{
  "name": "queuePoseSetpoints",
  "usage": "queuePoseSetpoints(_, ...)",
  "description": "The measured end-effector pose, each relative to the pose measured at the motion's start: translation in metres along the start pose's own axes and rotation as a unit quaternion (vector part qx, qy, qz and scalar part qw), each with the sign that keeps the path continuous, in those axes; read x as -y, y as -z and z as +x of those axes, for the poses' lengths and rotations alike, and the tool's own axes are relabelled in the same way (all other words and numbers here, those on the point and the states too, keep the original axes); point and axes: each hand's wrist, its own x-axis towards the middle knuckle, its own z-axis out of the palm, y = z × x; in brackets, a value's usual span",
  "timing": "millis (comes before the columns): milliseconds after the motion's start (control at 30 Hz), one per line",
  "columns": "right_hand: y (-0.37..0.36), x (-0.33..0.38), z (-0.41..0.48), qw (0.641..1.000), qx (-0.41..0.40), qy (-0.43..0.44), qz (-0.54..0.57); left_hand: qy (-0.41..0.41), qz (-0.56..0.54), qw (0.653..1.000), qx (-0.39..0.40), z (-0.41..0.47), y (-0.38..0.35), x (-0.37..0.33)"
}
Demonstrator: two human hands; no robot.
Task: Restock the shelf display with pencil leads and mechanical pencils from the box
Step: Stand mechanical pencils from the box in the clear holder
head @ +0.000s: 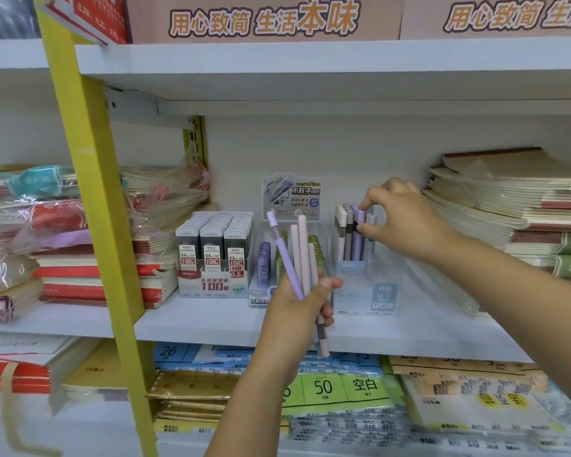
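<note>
At the clear holder (pixel 353 285): mechanical pencils (pixel 351 239) stand upright in the back part, close together. The front part looks mostly unfilled.
Right hand (pixel 406 222): your thumb and forefinger pinch the cap of one purple pencil in that row. If you press it down at an angle, it can tip its neighbours or push the light holder backward.
Left hand (pixel 297 311): it grips a loose bundle of pencils (pixel 303 245), purple and pink, fanned out above your fist. One pale pencil hangs lower than the others, so if the grip gets weaker it may slip out and drop.
Lead tubes (pixel 263 263): they stand just behind the bundle. A careless swing of the long pencil ends can knock them over.
Lead packs (pixel 215 252): the 0.5 HB rows stand apart from both hands, so the risk is small.
Box: it is not in view, so you cannot judge from here how much stock remains.
</note>
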Motion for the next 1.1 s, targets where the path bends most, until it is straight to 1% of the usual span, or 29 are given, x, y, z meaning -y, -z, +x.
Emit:
queuePoseSetpoints(100,0.0,0.001,-0.001,0.998,0.051,-0.039,-0.006,0.003,-0.032,0.999,0.015,-0.002,0.003,-0.002)
queuePoseSetpoints(133,0.002,0.003,-0.002,0.998,0.054,-0.044,-0.005,0.003,-0.046,0.999,0.023,-0.002,0.004,-0.002)
queuePoseSetpoints(167,0.004,0.004,-0.005,0.998,0.038,-0.043,0.001,0.004,-0.058,0.998,0.031,-0.003,0.006,-0.003)
queuePoseSetpoints(267,0.011,0.018,-0.025,0.994,-0.085,-0.001,0.064,0.005,-0.077,0.996,0.051,-0.004,0.009,-0.005)
queuePoseSetpoints(300,0.014,0.024,-0.034,0.99,-0.094,0.009,0.106,0.004,-0.078,0.995,0.057,-0.004,0.01,-0.006)
queuePoseSetpoints(333,0.015,0.032,-0.044,0.984,-0.073,0.009,0.159,0.003,-0.075,0.995,0.061,-0.004,0.01,-0.006)
queuePoseSetpoints(367,0.015,0.04,-0.052,0.975,-0.031,0.0,0.22,0.002,-0.069,0.996,0.065,-0.005,0.009,-0.006)
queuePoseSetpoints(433,0.012,0.052,-0.063,0.94,0.046,-0.034,0.337,0.002,-0.057,0.996,0.075,-0.006,0.007,-0.006)
queuePoseSetpoints(467,0.009,0.056,-0.066,0.922,0.067,-0.05,0.378,0.001,-0.051,0.995,0.081,-0.007,0.006,-0.006)
queuePoseSetpoints(533,0.003,0.059,-0.069,0.899,0.076,-0.07,0.425,0.0,-0.045,0.995,0.093,-0.009,0.003,-0.007)
queuePoseSetpoints(600,0.0,0.059,-0.07,0.884,0.07,-0.089,0.453,0.003,-0.052,0.993,0.104,-0.011,0.001,-0.007)
queuePoseSetpoints(667,0.0,0.056,-0.071,0.876,0.065,-0.105,0.465,0.015,-0.066,0.991,0.117,-0.011,0.002,-0.006)
queuePoseSetpoints(733,0.005,0.051,-0.069,0.856,0.058,-0.122,0.498,0.031,-0.08,0.989,0.121,-0.011,0.004,-0.004)
queuePoseSetpoints(800,0.012,0.046,-0.068,0.831,0.059,-0.131,0.537,0.042,-0.069,0.991,0.104,-0.01,0.007,-0.003)
queuePoseSetpoints(867,0.017,0.042,-0.07,0.816,0.091,-0.128,0.557,0.039,-0.03,0.996,0.076,-0.01,0.01,-0.004)
queuePoseSetpoints(933,0.017,0.041,-0.075,0.812,0.135,-0.125,0.553,0.024,-0.006,0.998,0.053,-0.009,0.013,-0.005)
queuePoseSetpoints(1000,0.013,0.042,-0.082,0.813,0.171,-0.123,0.542,0.0,-0.008,0.999,0.035,-0.01,0.013,-0.007)
queuePoseSetpoints(1100,0.005,0.046,-0.089,0.817,0.187,-0.101,0.535,-0.028,-0.016,0.999,0.015,-0.01,0.011,-0.009)
